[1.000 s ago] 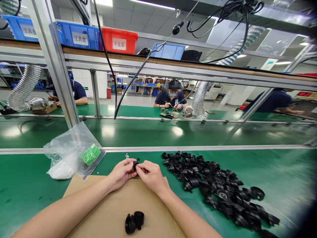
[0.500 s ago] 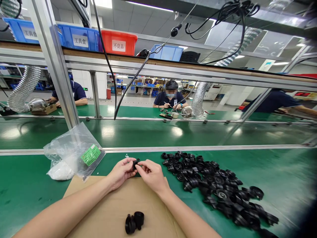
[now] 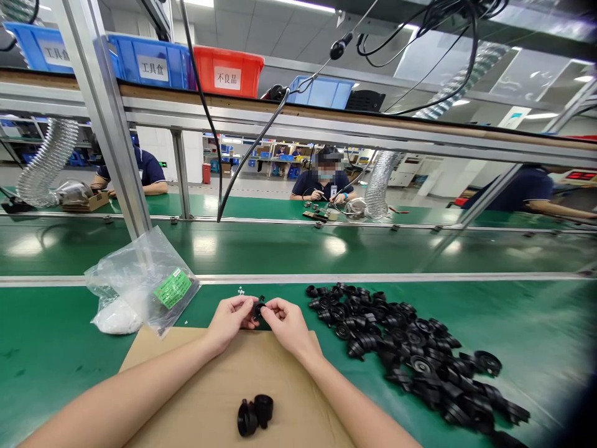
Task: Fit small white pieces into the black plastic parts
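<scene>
Fingers of the left hand and right hand pinch a small black ring-shaped part from opposite sides, below the centre of the frame. Lower centre: two touching black cylindrical pieces on a brown cardboard sheet. Lower right: a spread pile of black fittings on the green bench top. Left: a clear plastic bag bearing a green label.

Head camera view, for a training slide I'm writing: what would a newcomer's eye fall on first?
Probably the heap of black parts on the green bench, right of the hands. Next, the left hand and right hand, their fingers meeting at a small black part by the cardboard's far edge. Above, the red bin stands out among blue bins on the shelf.
</scene>
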